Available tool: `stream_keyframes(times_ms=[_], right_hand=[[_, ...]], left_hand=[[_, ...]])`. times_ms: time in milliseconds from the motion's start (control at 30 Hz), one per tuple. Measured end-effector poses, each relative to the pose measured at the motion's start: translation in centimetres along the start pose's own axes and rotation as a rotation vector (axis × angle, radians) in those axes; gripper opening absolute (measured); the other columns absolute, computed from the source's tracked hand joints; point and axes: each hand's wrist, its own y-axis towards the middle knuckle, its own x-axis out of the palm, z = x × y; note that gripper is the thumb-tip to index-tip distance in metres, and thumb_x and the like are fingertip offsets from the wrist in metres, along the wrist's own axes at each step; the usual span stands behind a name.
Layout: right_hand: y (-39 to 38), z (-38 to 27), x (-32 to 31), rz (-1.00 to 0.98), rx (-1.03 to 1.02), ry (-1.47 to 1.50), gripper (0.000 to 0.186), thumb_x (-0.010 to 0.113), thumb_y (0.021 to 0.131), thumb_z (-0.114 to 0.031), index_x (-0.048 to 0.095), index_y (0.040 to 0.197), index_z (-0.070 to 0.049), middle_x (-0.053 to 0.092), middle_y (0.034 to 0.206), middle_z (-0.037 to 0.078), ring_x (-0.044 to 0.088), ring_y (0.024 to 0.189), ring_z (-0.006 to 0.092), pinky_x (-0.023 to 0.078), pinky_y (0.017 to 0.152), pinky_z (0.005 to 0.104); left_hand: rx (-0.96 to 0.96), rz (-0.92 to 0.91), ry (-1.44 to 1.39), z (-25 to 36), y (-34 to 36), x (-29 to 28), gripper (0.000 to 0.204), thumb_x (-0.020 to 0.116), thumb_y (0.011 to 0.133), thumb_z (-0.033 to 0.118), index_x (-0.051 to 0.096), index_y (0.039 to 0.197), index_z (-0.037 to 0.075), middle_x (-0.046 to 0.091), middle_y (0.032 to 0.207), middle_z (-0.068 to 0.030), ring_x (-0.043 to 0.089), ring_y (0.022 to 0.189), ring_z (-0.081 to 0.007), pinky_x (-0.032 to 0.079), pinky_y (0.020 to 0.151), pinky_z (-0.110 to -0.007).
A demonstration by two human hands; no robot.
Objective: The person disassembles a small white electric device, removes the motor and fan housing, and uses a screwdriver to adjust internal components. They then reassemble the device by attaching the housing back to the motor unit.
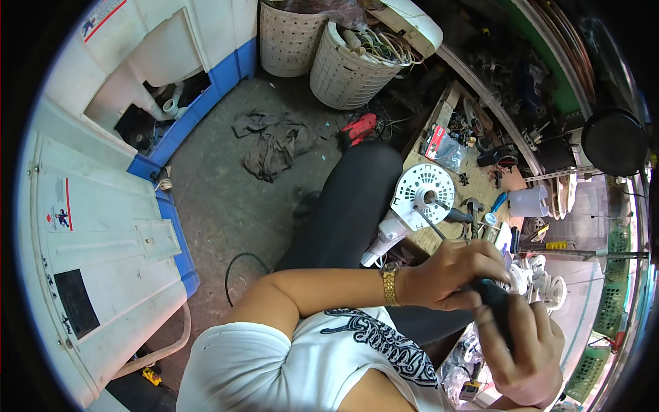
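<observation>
Both my hands are raised over the right side of the view, close together on a dark, rounded object (493, 302). Its exact kind does not show. My left hand (456, 273), below a gold watch (390, 283), grips the far side of it with bent fingers. Nearer to me, my right hand (525, 347) wraps its fingers round the same object. A thin dark rod or cord (430, 223) runs from beside my left hand toward a white, round, slotted fan motor housing (405, 191). That housing, with its white neck, lies beside my knee at the bench edge.
The wooden workbench (449, 147) holds a hammer (472, 209), a blue-handled tool (499, 201) and a white tub (528, 202). Two white baskets (353, 75) stand on the floor behind a grey rag (274, 141) and a red tool (360, 128). White-and-blue machine casings (110, 206) line the left.
</observation>
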Motion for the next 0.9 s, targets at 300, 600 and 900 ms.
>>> stream_keyframes(times_ms=[300,600,900], right_hand=[[-0.1,0.6,0.0,0.053,-0.060,-0.052,0.040,0.077,0.072,-0.017,0.066,0.111,-0.013,0.057,0.103,0.019,0.061,0.079,0.0357,0.048,0.055,0.0408],[-0.2,0.3,0.2,0.028,0.022,-0.062,0.057,0.076,0.067,-0.017,0.061,0.122,-0.015,0.059,0.104,0.018,0.060,0.078,0.0331,0.046,0.054,0.0383],[-0.6,1.3,0.7,0.093,0.005,0.049,0.053,0.076,0.068,-0.022,0.064,0.118,-0.013,0.057,0.107,0.019,0.055,0.068,0.0291,0.042,0.051,0.0383]], left_hand=[[-0.097,-0.003,-0.090,-0.7,0.2,-0.5,0.051,0.059,0.093,0.054,0.061,0.109,0.005,0.062,0.096,-0.0105,0.064,0.077,-0.0253,0.052,0.065,-0.036],[-0.036,-0.061,0.017,-1.5,-0.2,-0.5,0.045,0.065,0.089,0.049,0.065,0.105,0.007,0.064,0.093,-0.0088,0.064,0.073,-0.0261,0.051,0.065,-0.036],[-0.033,-0.076,-0.035,-1.7,0.1,-1.1,0.049,0.056,0.096,0.051,0.066,0.105,0.004,0.068,0.092,-0.0088,0.065,0.073,-0.0221,0.051,0.060,-0.031]])
